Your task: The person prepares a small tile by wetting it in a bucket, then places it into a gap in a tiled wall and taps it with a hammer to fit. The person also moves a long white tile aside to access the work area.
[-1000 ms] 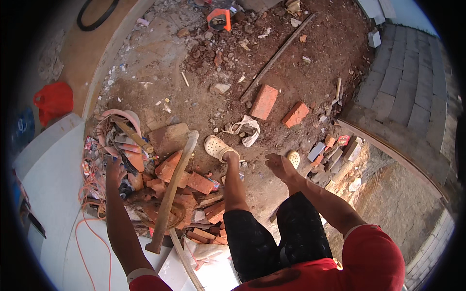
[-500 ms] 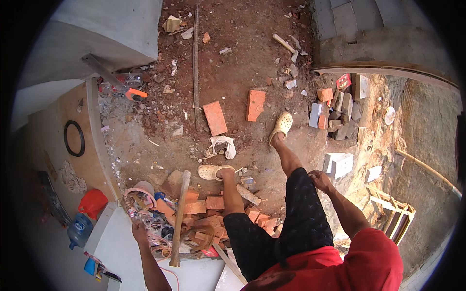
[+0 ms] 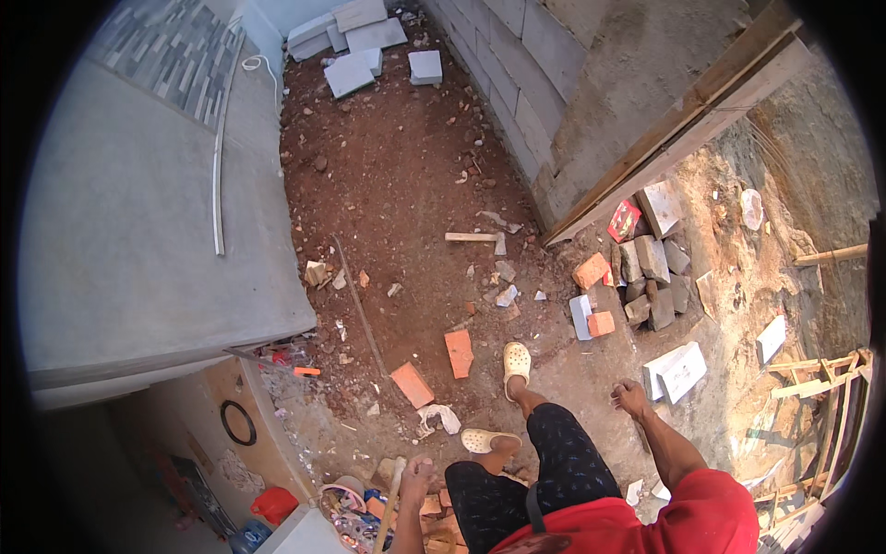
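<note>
The left hand (image 3: 415,471) is clamped on the wooden handle (image 3: 389,503) above the brick pile (image 3: 434,517), the empty right hand (image 3: 630,397) hangs half-closed; a firm, balanced footing seems wise.

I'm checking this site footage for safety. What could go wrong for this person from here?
1. The clogs are light footwear, and loose bricks and rubble lie by the feet, so a stumble or stubbed foot seems likely.
2. The left hand is at a long wooden handle above piled broken bricks; a slip could hurt bare fingers.
</note>
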Available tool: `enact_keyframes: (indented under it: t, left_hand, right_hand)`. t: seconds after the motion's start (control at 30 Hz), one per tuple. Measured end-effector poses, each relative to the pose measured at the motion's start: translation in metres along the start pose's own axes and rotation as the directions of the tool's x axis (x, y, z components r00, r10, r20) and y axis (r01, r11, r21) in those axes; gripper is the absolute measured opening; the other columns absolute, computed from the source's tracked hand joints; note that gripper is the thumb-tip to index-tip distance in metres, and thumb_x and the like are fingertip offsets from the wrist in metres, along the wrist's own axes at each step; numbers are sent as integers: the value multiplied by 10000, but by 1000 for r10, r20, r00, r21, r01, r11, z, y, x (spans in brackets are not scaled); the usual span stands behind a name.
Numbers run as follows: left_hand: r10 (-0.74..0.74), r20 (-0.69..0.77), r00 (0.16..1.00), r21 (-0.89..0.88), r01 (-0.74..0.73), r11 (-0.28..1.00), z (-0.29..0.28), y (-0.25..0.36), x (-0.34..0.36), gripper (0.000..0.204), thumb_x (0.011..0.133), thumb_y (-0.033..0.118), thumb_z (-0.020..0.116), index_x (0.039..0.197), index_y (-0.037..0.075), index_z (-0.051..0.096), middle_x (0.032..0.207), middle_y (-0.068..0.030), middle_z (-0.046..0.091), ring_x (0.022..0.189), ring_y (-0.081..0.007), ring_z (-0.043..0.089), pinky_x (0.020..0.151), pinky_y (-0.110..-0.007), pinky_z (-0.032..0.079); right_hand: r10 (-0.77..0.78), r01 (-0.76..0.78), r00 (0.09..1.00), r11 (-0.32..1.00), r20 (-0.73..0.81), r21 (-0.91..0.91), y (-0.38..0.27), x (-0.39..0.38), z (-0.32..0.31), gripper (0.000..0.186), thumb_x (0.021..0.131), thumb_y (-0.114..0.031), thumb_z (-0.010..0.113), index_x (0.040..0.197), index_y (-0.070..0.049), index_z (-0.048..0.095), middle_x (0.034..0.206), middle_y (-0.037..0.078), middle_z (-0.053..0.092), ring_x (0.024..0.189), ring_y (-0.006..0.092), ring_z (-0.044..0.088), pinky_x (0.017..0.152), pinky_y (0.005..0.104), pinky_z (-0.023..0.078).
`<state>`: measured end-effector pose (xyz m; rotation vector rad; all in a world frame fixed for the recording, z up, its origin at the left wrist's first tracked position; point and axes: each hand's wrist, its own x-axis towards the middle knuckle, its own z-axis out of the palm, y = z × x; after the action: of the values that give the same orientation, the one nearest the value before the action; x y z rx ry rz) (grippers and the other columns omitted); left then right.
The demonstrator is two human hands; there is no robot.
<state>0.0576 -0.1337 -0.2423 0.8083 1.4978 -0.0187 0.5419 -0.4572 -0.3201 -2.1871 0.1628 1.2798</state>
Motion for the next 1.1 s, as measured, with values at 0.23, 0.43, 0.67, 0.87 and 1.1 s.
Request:
enact_keyframes:
  t: [0.23, 0.43, 0.67, 0.87, 1.1]
  left_hand:
    - [138, 144, 980, 117, -155, 981, 62, 85, 18, 373, 969, 219, 679, 1264, 9, 593, 969, -60, 683, 821, -176, 692, 699, -316, 585]
    - [12, -8, 1000, 138, -11, 990, 63, 92, 60, 275, 1009, 184, 562, 1224, 14, 564, 968, -73, 665, 799, -198, 691, 620, -321, 575]
    - [-103, 142, 984, 237, 68, 969, 137, 66, 63, 232, 1024, 206, 546, 1209, 70, 579, 1064, -89, 665, 915, -241, 701, 641, -381, 571]
    - [-151, -106, 983, 410, 182, 894, 342, 38, 80, 150, 996, 204, 586, 1094, 97, 624, 894, -51, 643, 736, -236, 670, 634, -398, 552]
    - [138, 421, 897, 332, -294, 896, 696, 106, 39, 217, 1000, 245, 635, 1135, 75, 621, 894, 9, 630, 753, -132, 633, 602, -279, 491]
  right_hand:
    - [-217, 185, 919, 975, -329, -124, 199, -3, -13, 216, 961, -188, 566, 929, 0, 667, 812, 119, 686, 639, 195, 670, 563, 349, 580]
    - [153, -203, 953, 963, -262, -178, 321, -103, -2, 245, 871, -207, 613, 881, 19, 707, 769, 131, 699, 671, 248, 697, 580, 375, 580]
    - [165, -94, 958, 953, -233, 287, 324, -125, -62, 218, 919, -205, 588, 997, -42, 708, 844, 98, 710, 693, 225, 699, 594, 375, 585]
    - [294, -87, 943, 670, -156, 738, 361, -73, -185, 207, 990, -198, 568, 1146, -87, 648, 912, 74, 693, 683, 177, 672, 572, 351, 567]
    - [406, -143, 883, 711, -235, 689, 394, 3, -396, 230, 1002, -204, 569, 1169, -65, 643, 975, 102, 705, 718, 181, 677, 573, 331, 564]
